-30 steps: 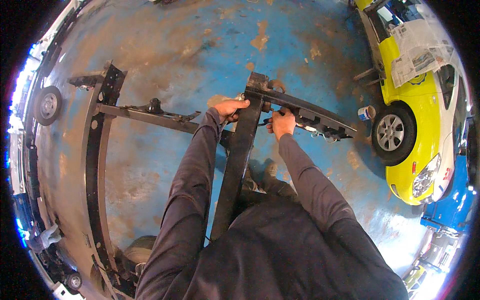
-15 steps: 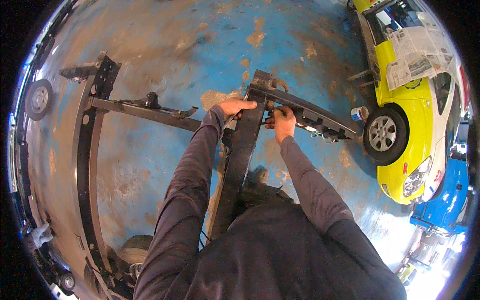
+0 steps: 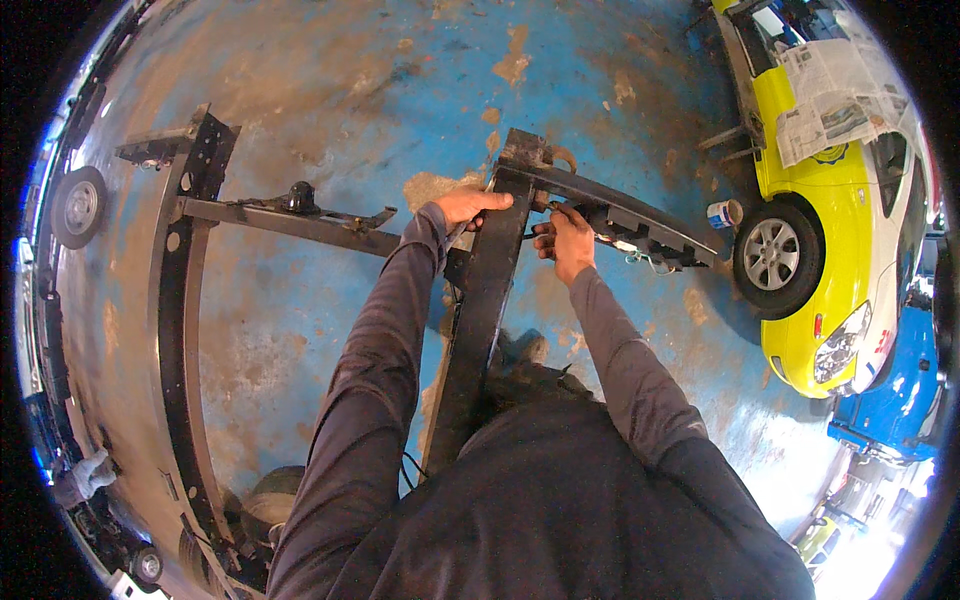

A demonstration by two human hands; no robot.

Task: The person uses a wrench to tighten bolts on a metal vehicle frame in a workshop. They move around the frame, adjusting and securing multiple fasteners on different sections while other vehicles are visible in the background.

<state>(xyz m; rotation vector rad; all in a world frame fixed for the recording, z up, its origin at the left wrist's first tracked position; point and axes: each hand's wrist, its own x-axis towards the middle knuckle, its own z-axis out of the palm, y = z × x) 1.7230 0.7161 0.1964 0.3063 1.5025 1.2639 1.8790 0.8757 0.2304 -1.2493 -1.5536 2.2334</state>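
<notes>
A black metal frame rail runs away from my body between my forearms. At its far end, my left hand lies against the left side, thumb over the rail's top edge and fingers curled. A thin grey strip shows under that palm; what it is I cannot make out. My right hand is closed on the rail's right side, fingertips pinched beside a small brownish fitting. Whatever the pinch holds is hidden. Just beyond the right hand, a black crossbar angles off to the right, with thin wiring hanging beneath.
A second black rail stands at left, joined by a cross member with a round black part. At right are a yellow and white car partly covered with newspaper, and a paint can. The floor is worn blue.
My right hand has shifted slightly and its fingers have moved at the fitting. My left hand stays at the rail. The whole view has shifted a little.
</notes>
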